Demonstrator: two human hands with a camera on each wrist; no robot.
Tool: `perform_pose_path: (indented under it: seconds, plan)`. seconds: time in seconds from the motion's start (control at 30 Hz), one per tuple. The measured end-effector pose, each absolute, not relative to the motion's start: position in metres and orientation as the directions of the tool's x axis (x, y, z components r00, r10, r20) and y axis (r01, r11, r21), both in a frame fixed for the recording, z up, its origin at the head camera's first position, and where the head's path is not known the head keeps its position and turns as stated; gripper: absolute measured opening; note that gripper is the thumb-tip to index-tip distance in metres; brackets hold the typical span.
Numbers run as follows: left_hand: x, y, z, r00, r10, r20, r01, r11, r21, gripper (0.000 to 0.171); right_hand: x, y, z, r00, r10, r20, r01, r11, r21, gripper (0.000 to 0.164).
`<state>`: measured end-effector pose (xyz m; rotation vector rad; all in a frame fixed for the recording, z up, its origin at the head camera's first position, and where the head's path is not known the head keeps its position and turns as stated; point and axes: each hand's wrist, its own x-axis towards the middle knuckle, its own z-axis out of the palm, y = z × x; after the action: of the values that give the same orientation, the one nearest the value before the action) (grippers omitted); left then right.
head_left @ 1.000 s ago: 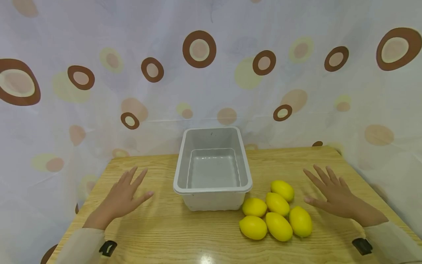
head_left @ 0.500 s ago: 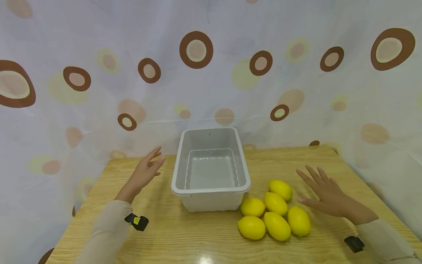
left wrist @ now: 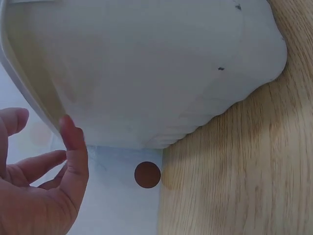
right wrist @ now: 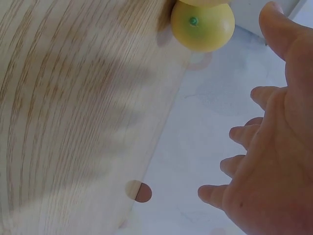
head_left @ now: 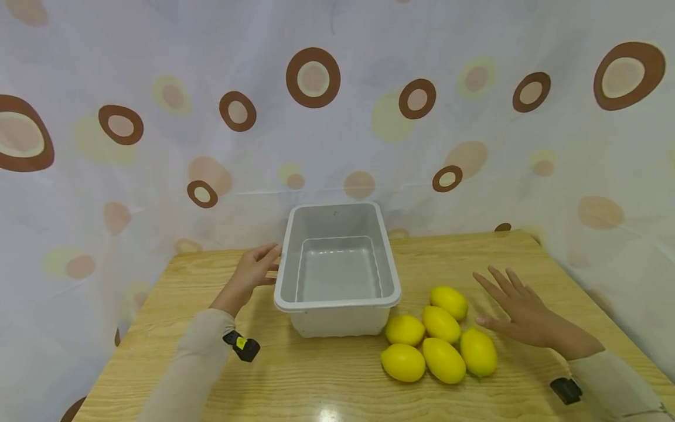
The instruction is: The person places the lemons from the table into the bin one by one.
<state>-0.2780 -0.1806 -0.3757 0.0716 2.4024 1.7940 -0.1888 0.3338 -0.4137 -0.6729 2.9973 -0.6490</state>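
A grey plastic bin (head_left: 340, 319) stands on the wooden table, with nothing inside it. My left hand (head_left: 246, 282) is at the bin's left rim, fingers bent loosely and thumb apart. In the left wrist view, one finger (left wrist: 76, 161) of this hand reaches to the underside of the rim; whether it touches is hard to tell. Several yellow lemons lie grouped at the bin's front right, among them a front lemon (head_left: 444, 360) and a right lemon (head_left: 479, 351). Just right of them, my right hand (head_left: 527, 316) hovers with fingers spread and holds nothing.
The wooden table (head_left: 253, 375) ends at a patterned cloth (head_left: 358, 146) hanging behind and at the sides. Each wrist carries a small black camera, such as the left camera (head_left: 242, 346). The bin stands near the table's back edge.
From the table's left side, my left hand has moved right to the bin's rim, its fingers turning inward. My right hand, the bin and the lemons have stayed about where they were.
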Motion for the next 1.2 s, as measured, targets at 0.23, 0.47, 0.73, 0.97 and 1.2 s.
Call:
perform_pose_path:
  seconds: [0.23,0.47,0.73,0.97,1.2]
  plan:
    - [-0.280,-0.180,-0.380,-0.980,0.190,-0.054,-0.001,0.266,0.964,0.049,-0.189,0.334,-0.417,-0.903,-0.419,0.093,-0.418,0.810,-0.412,0.085]
    - [-0.277,-0.177,-0.379,-0.980,0.188,-0.071,-0.029,0.216,0.976,0.045,-0.189,0.333,-0.423,-0.901,-0.423,0.096,-0.423,0.807,-0.412,0.084]
    - [-0.274,-0.175,-0.374,-0.983,0.150,-0.109,-0.075,0.211,0.975,0.044,-0.187,0.332,-0.422,-0.894,-0.436,0.107,-0.437,0.792,-0.425,0.085]
    - [-0.275,-0.170,-0.373,-0.982,0.141,-0.125,-0.097,0.192,0.977,0.043,-0.178,0.328,-0.419,-0.912,-0.404,0.070,-0.379,0.765,-0.521,0.083]
    - [-0.276,-0.168,-0.375,-0.981,0.141,-0.130,-0.102,0.187,0.977,0.043,-0.153,0.316,-0.416,-0.902,-0.429,0.042,-0.362,0.700,-0.615,0.080]
